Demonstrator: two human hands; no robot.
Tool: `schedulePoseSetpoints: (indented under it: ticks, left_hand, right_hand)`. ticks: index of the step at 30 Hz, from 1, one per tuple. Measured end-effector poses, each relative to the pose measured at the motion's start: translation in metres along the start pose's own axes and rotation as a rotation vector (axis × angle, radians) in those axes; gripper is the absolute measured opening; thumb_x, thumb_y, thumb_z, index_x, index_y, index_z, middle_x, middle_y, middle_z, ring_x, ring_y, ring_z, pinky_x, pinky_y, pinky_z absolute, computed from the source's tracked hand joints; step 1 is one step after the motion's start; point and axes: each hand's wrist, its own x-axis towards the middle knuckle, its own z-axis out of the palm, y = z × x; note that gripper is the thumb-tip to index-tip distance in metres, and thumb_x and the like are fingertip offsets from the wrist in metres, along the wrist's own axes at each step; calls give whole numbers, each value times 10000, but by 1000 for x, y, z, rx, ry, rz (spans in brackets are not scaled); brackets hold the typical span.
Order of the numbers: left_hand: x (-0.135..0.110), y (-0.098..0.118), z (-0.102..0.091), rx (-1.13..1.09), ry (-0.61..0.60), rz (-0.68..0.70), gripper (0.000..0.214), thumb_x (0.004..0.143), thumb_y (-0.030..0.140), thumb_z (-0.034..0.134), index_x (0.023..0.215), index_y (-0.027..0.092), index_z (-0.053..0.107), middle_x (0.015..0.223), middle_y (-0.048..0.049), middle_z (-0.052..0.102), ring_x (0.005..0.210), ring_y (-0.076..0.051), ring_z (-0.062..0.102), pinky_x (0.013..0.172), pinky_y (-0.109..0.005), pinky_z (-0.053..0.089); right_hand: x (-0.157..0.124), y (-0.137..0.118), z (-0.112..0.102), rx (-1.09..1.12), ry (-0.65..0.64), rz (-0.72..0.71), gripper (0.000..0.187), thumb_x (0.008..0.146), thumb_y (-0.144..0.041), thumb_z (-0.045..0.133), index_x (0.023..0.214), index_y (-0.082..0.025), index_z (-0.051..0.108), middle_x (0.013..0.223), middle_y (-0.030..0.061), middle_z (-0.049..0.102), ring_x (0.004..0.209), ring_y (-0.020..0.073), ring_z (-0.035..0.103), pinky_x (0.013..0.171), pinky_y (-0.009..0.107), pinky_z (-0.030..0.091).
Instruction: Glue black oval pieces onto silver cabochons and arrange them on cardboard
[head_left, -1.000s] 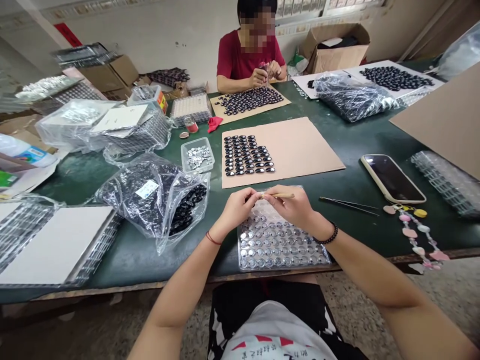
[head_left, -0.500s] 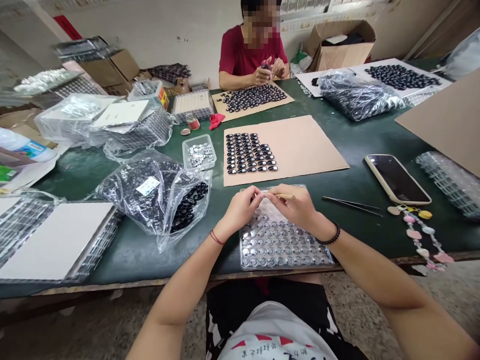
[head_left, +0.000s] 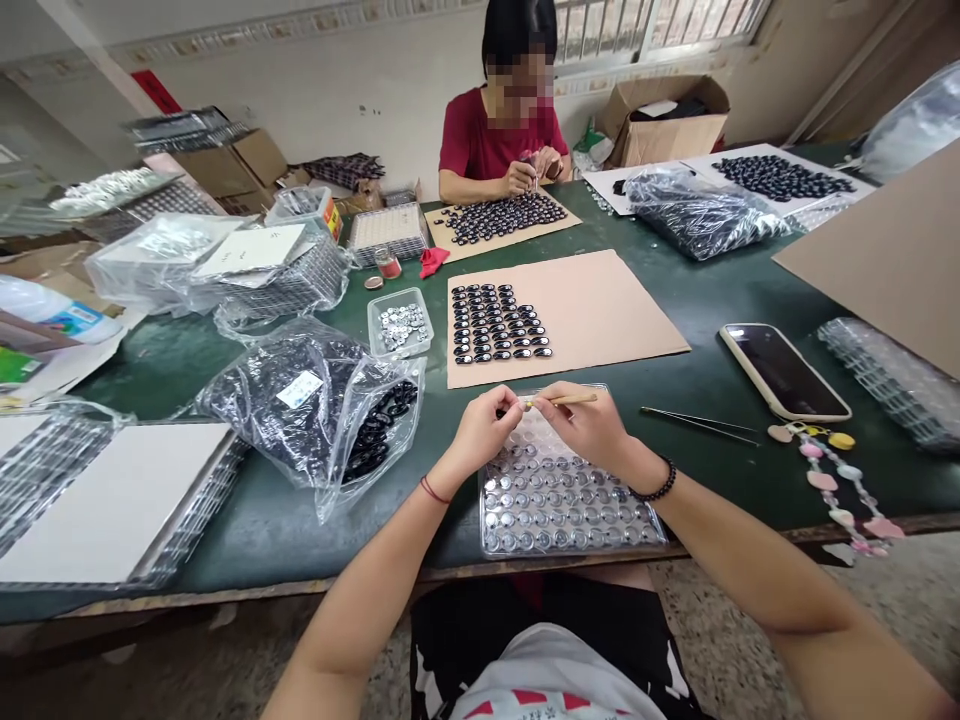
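Observation:
My left hand [head_left: 487, 428] is closed in a pinch above the far part of a clear plastic tray [head_left: 574, 542]; whatever its fingertips hold is too small to make out. Close beside it, my right hand [head_left: 586, 425] grips a thin wooden stick [head_left: 576, 398], with a bit of yellow near its tip between the two hands. Rows of round, silvery pieces [head_left: 540, 515] fill the tray's cells below my wrists. Just beyond lies a cardboard sheet [head_left: 600, 310] with shiny black oval pieces [head_left: 495, 322] set out in rows on its left side.
Left of the tray are a plastic bag of black pieces [head_left: 300, 400] and a small box of silvery parts [head_left: 400, 322]. Tweezers [head_left: 697, 424], a phone [head_left: 787, 370] and a beaded strap [head_left: 832, 480] lie right. Across the table a person [head_left: 502, 140] handles black pieces.
The camera view has tilted up slightly, so the table sits lower in the picture. My fingertips have parted a little, and a yellow spot now shows between them.

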Motion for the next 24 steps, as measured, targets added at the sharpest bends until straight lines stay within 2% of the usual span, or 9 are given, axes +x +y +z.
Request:
schedulePoseSetpoints:
  ticks: [9, 15, 17, 21, 24]
  left_hand:
    - [0, 5, -3, -208, -36, -146, 224, 788, 374, 461, 703, 167, 466, 544, 50, 376, 475, -68, 314, 446, -183, 252]
    - [1, 2, -5, -297, -33, -149, 235, 770, 384, 493, 691, 163, 484, 540, 54, 386, 453, -57, 300, 433, -180, 242]
    - [2, 3, -5, -319, -22, -152, 245, 768, 396, 502, 693, 163, 494, 527, 59, 382, 441, -55, 293, 433, -182, 243]
    - [1, 7, -7, -338, 55, -130, 256, 756, 417, 533, 725, 164, 533, 525, 60, 404, 435, -52, 301, 442, -188, 259]
    - [-1, 10, -6, -291, 98, -104, 258, 747, 408, 558, 847, 174, 601, 520, 56, 429, 443, -61, 345, 462, -198, 290]
  right_hand:
    - [1, 1, -1, -21, 72, 65, 259, 880, -328, 418, 747, -195, 596, 636, 23, 628, 502, 111, 526, 492, 229, 373]
    - [1, 0, -2, 17, 91, 124, 258, 870, -351, 438, 721, -193, 579, 564, 7, 588, 458, 101, 488, 468, 229, 350]
    - [2, 0, -2, 101, 100, 201, 272, 861, -373, 451, 704, -186, 571, 541, 1, 577, 430, 94, 475, 449, 224, 354]
    - [6, 2, -3, 444, 173, 416, 296, 830, -443, 480, 742, -173, 563, 568, -3, 590, 381, 79, 479, 378, 204, 377]
    - [8, 2, -4, 606, 229, 473, 298, 804, -459, 514, 754, -169, 562, 592, -3, 609, 382, 77, 512, 375, 199, 412]
